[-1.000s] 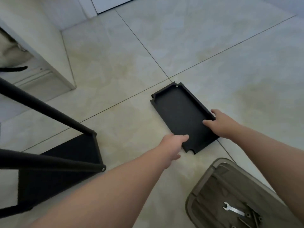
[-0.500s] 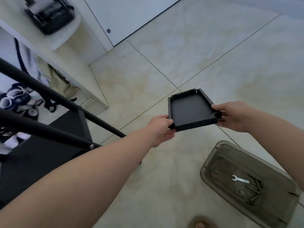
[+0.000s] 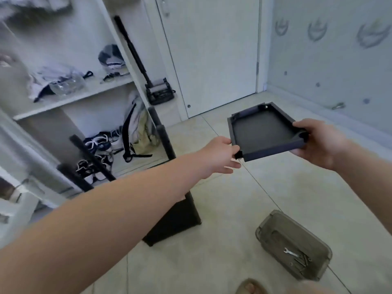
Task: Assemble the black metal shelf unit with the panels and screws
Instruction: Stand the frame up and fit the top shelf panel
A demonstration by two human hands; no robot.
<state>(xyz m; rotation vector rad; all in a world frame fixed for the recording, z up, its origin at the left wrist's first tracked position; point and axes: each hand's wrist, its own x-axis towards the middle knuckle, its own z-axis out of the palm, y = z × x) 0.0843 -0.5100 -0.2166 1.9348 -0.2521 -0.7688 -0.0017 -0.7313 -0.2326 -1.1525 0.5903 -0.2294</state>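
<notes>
A black metal shelf panel (image 3: 264, 132) with raised edges and notched corners hangs in the air, hollow side up. My left hand (image 3: 218, 154) grips its near left corner. My right hand (image 3: 314, 141) grips the near right corner. Below my left arm stands the partly built black shelf frame (image 3: 178, 219), with its black posts (image 3: 163, 134) rising on the left. A grey plastic tray (image 3: 273, 228) on the floor at lower right holds a small wrench (image 3: 290, 252) and several screws (image 3: 301, 262).
A white open cupboard (image 3: 70, 98) with shoes, bags and clothes fills the left side. A white door (image 3: 212, 49) stands behind, a patterned wall on the right. A sandalled foot (image 3: 251, 287) shows at the bottom edge. The floor is tiled.
Both hands have lifted the panel off the floor and raised it higher. The view has tilted up, now showing the cupboard and door.
</notes>
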